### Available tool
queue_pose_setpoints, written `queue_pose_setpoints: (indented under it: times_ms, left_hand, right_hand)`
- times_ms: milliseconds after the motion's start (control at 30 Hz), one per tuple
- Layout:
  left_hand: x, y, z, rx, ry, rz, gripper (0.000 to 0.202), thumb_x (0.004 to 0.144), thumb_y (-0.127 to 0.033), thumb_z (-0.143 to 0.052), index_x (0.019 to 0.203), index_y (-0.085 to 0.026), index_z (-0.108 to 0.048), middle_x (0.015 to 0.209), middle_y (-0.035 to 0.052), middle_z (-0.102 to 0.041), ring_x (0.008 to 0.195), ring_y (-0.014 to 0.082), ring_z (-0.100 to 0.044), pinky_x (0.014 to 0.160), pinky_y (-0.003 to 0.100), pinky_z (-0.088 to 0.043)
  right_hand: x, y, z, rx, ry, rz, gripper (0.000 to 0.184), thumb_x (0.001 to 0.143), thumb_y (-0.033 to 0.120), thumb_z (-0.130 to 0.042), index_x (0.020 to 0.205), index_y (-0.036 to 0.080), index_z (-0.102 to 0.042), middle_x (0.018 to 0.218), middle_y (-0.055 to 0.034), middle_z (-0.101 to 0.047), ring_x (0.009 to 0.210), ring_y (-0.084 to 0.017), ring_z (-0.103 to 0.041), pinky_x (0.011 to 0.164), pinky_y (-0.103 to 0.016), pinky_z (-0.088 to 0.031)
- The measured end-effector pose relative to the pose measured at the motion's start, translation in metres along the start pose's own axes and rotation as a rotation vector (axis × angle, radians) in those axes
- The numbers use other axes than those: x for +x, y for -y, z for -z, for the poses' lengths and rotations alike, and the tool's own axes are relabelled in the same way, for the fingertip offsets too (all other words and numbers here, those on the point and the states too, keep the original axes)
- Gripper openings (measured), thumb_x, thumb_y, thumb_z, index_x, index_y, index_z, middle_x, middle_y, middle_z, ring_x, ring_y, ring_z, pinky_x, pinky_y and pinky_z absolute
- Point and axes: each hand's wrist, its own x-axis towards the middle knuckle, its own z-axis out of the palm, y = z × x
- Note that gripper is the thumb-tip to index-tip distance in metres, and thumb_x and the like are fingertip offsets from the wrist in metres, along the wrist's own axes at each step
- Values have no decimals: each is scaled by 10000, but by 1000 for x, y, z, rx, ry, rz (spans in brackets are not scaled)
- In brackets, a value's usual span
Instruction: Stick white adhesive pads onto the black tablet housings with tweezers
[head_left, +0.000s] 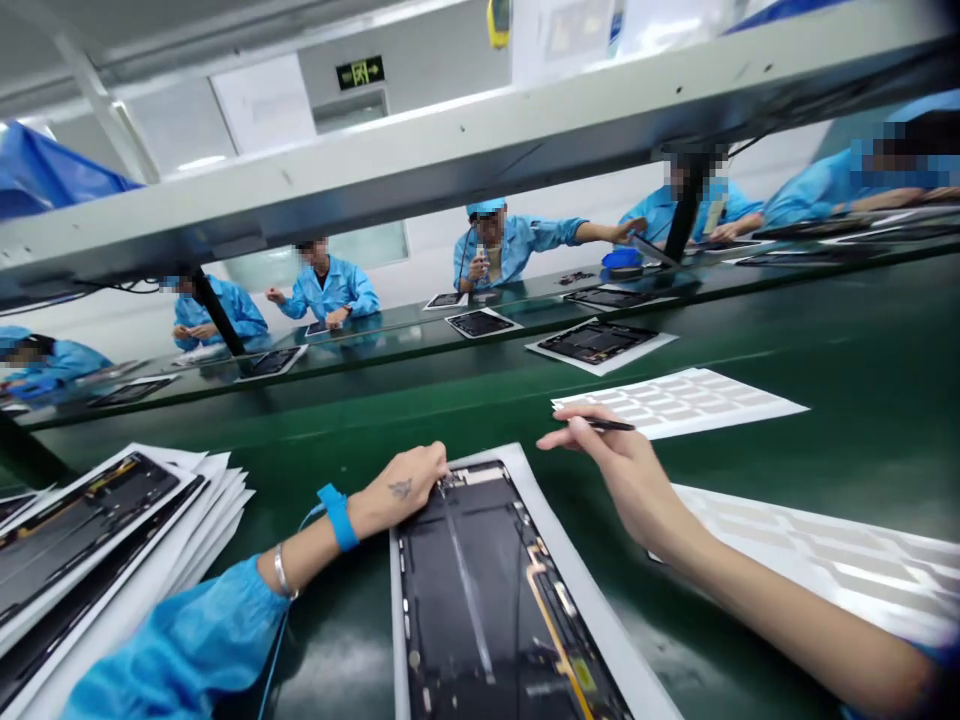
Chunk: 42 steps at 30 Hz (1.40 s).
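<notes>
An open tablet shell (pixel 487 600) with a dark inside and a white rim lies on the green bench right in front of me. My left hand (pixel 401 490), with a blue wrist strap, rests closed on the shell's top left corner, fingers pressed down there. My right hand (pixel 615 460) hovers just beyond the shell's top right corner and pinches thin black tweezers (pixel 609 425), whose tip points right toward a white sticker sheet (pixel 690 400).
A stack of tablet shells (pixel 90 540) sits at my left. A second sticker sheet (pixel 825 560) lies under my right forearm. More shells (pixel 600 345) ride the green conveyor beyond. Several people in blue coats (pixel 330 290) work across it. A shelf beam (pixel 480 150) spans overhead.
</notes>
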Motion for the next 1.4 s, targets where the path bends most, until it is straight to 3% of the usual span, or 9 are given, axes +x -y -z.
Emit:
queue_pose_setpoints:
  times_ms: [100, 267, 467, 600, 733, 867, 1000, 1133, 1400]
  left_hand:
    - [23, 36, 22, 21, -143, 193, 245, 1034, -282, -340, 922, -180, -533, 761, -12, -581, 706, 132, -561, 704, 251, -454]
    - [62, 97, 60, 136, -343, 576, 258, 1004, -331, -500, 1156, -141, -588, 1082, 72, -634, 947, 184, -628, 845, 367, -538]
    - [65, 118, 77, 236, -390, 784, 361, 954, -359, -599, 1250, -156, -563, 1236, 97, -585, 1056, 223, -613, 887, 430, -545]
    - [50, 101, 53, 226, -322, 677, 415, 978, -290, -546, 1369, -160, -497, 1453, 149, -450, 1338, 294, -438, 1098, 515, -377]
    - [31, 52, -2, 67, -79, 308, 469, 968, -336, -551, 1427, -283, -471, 1548, 33, -388, 1479, 220, -243, 1218, 399, -194]
    - [15, 13, -38, -70, 141, 68, 528, 1036, -497, -297, 1520, -286, -324, 1610, 53, -248, 1504, 255, -157, 1218, 499, -140]
    - [15, 4, -39, -66, 122, 52, 509, 1046, -456, -263, 1511, -266, -346, 1604, 67, -262, 1497, 271, -175, 1209, 531, -146]
    - [16, 2, -33, -84, 100, 63, 488, 1041, -438, -304, 1490, -270, -390, 1586, 70, -309, 1479, 297, -232, 1190, 547, -208]
    - [16, 4, -43, -85, 33, 37, 450, 1030, -373, -343, 1461, -276, -429, 1556, 82, -366, 1459, 312, -275, 1166, 571, -245]
  right_hand:
    - [0, 12, 5, 153, -53, -16, 333, 862, 564, -592, 961, 245, -583, 832, -59, -774, 867, -254, -712, 927, -467, -501]
    - [-2, 13, 3, 231, 2, -5, 390, 824, 616, -630, 930, 251, -539, 866, -79, -778, 831, -261, -736, 876, -466, -559]
    - [4, -7, 3, 148, 87, -8, 407, 796, 687, -593, 879, 293, -540, 838, -81, -784, 835, -315, -744, 802, -506, -593]
    - [1, -17, 2, -30, 126, 101, 309, 842, 626, -560, 824, 318, -566, 802, -70, -771, 778, -319, -734, 732, -493, -592]
    - [-10, -25, -11, -249, 279, 238, 229, 881, 490, -565, 819, 271, -541, 781, -43, -731, 741, -245, -700, 669, -378, -566]
    - [28, -39, -20, -622, 470, 264, 51, 919, 280, -515, 900, 238, -535, 866, -14, -714, 772, -173, -676, 719, -302, -535]
    - [126, -53, -7, -1048, 332, 141, 194, 876, 59, -523, 1012, 184, -584, 907, -53, -708, 862, -183, -677, 810, -305, -509]
    - [207, -74, 6, -1283, 234, 35, 255, 945, 245, -586, 1181, 150, -600, 1132, -99, -655, 991, -221, -649, 857, -416, -534]
    - [253, -118, 6, -1515, 276, -100, 368, 935, 340, -616, 1257, 165, -578, 1243, -104, -608, 1042, -231, -634, 862, -432, -547]
